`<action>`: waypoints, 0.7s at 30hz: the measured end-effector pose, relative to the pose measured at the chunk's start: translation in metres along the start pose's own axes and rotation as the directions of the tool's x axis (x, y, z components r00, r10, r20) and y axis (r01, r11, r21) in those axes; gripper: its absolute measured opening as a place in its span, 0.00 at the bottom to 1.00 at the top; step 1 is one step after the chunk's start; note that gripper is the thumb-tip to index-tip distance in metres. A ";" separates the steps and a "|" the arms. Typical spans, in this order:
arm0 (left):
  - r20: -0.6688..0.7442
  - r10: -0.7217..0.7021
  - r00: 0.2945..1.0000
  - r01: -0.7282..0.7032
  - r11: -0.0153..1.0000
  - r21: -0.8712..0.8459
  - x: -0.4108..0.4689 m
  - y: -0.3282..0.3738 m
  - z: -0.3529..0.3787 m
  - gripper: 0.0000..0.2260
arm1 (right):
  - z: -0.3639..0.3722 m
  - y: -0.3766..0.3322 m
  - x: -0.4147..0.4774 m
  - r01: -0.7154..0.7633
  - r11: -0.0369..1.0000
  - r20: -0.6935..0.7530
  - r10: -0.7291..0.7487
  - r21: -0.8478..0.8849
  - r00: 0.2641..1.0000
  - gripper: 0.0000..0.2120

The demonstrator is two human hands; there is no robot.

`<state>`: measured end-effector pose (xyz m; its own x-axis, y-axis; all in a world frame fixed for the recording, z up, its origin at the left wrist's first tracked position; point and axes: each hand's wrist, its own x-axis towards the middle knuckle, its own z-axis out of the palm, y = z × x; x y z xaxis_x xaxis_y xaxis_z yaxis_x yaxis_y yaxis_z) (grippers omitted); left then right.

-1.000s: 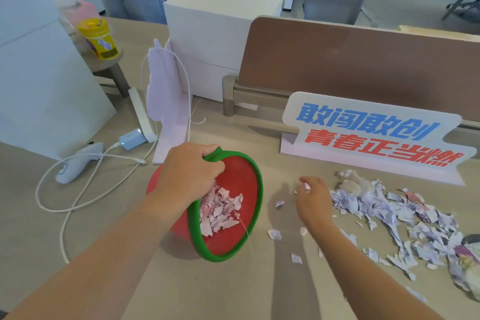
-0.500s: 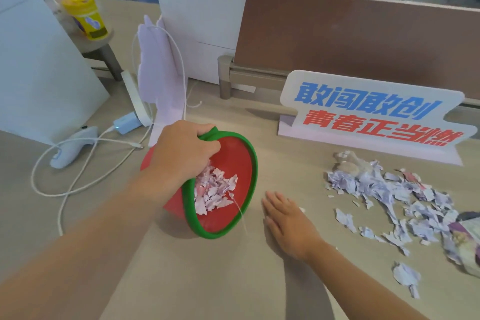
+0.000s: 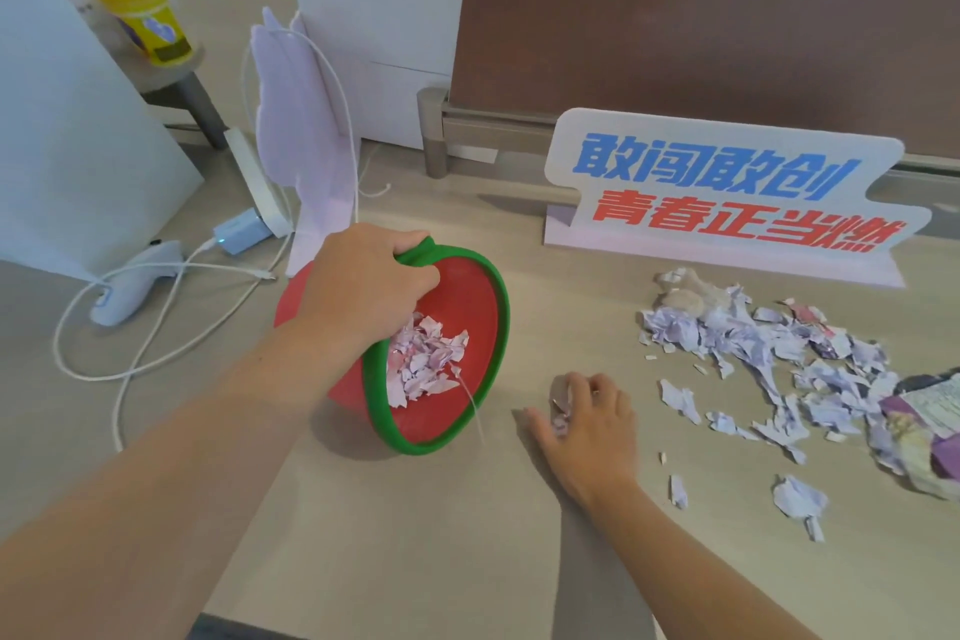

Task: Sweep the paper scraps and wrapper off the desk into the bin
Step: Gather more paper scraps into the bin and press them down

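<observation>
White sign [image 3: 727, 192] with blue and red lettering before brown partition [image 3: 701, 31]. White box [image 3: 395, 10] behind. Yellow cup [image 3: 145, 16] far left. White cable [image 3: 156, 327] looped beside charger [image 3: 236, 237].

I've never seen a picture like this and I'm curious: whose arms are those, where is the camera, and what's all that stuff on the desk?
The camera sits on a person's head, looking down, so the arms are that person's own. The left hand grips the green rim of a red bin, tipped on its side on the desk, with torn paper already inside. The right hand lies on the desk with a few bits of paper under its fingers. Farther right lie more paper scraps and a crumpled wrapper. Behind stand a sign and a white box.
</observation>
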<state>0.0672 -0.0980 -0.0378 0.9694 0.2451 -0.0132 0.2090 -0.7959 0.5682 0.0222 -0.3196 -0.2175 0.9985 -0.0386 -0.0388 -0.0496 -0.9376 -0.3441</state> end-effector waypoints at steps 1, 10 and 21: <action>0.002 0.001 1.000 -0.001 1.000 0.005 0.000 0.000 0.000 0.19 | 0.005 -0.003 0.000 0.048 0.998 -0.010 -0.048 -0.037 0.999 0.25; 0.010 -0.004 1.000 0.004 1.000 -0.018 -0.006 0.001 -0.005 0.11 | 0.005 0.013 0.043 0.437 0.890 0.017 -0.439 -0.129 0.898 0.18; 0.053 -0.010 0.999 0.013 0.999 -0.050 -0.015 0.013 -0.003 0.18 | -0.054 -0.115 0.030 0.194 0.932 -0.046 -0.189 0.307 0.981 0.19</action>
<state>0.0553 -0.1107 -0.0279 0.9727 0.2235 -0.0625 0.2146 -0.7638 0.6087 0.0588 -0.2315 -0.1285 0.9898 0.1241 0.0700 0.1407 -0.7749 -0.6163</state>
